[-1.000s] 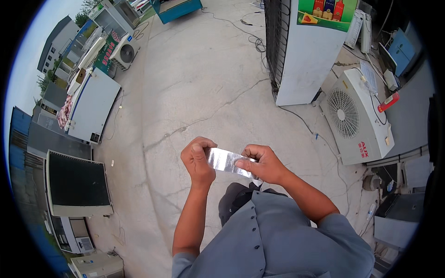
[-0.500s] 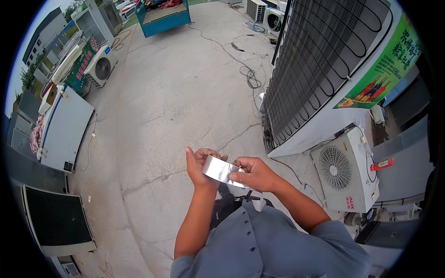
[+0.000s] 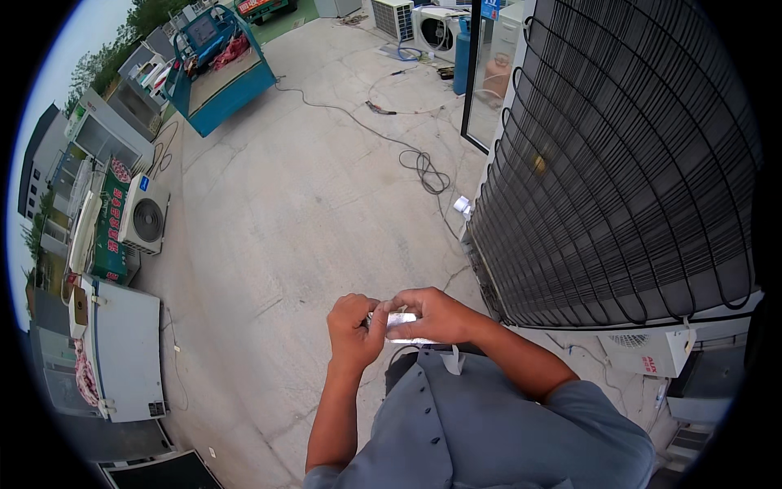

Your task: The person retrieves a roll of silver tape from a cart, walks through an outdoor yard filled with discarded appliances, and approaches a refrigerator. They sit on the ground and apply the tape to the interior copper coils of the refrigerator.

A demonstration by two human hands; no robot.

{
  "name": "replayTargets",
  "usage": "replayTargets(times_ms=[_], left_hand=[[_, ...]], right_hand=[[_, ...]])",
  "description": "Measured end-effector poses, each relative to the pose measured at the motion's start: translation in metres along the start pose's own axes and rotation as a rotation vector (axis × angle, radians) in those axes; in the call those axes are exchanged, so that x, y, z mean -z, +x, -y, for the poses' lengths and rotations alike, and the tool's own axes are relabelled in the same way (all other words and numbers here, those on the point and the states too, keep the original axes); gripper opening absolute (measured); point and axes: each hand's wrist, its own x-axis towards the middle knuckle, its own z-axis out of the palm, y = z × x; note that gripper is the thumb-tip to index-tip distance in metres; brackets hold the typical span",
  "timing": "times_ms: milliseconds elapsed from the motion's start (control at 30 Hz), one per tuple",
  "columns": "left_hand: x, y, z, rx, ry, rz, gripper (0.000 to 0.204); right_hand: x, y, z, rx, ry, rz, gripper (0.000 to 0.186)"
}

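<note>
Daylight falls on cracked pale concrete ground (image 3: 269, 236), with trees (image 3: 104, 65) beyond.

The foil strip (image 3: 401, 319) at lower centre is metallic and glossy, with a bright glint. Below it, the shirt (image 3: 513, 416) is matt, soft-creased cloth. The concrete floor (image 3: 285, 220) looks dull and rough, finely cracked. At right, the condenser coil (image 3: 607, 163) looks like metal tubing; at upper left, the cart tailgate (image 3: 236, 102) looks like painted metal.

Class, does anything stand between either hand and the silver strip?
Nothing visible does: the left hand and right hand both grip the silver strip directly, though they hide part of it.
</note>
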Motion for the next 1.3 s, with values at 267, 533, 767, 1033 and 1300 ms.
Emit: replayTargets(times_ms=[267, 533, 767, 1033, 1300], left_hand=[[0.018, 0.186, 0.111, 0.534, -0.286, -0.172, 0.024], [-0.008, 0.356, 0.253, 0.589, -0.592, -0.282, 0.019], [-0.082, 0.542, 0.332, 0.745, -1.069, -0.152, 0.017], [-0.141, 0.731, 0.380, 0.683, -1.123, 0.161, 0.021], [-0.253, 0.877, 0.398, 0.502, -0.776, 0.519, 0.016]], right_hand=[[0.191, 0.163, 0.041, -0.205, -0.161, 0.071, 0.034], [0.323, 0.276, 0.011, -0.164, -0.140, -0.138, 0.034], [0.422, 0.382, 0.011, -0.288, 0.034, -0.256, 0.040], [0.518, 0.475, 0.022, -0.280, 0.288, -0.426, 0.037], [0.607, 0.563, 0.005, -0.497, -0.405, -0.730, 0.031]])
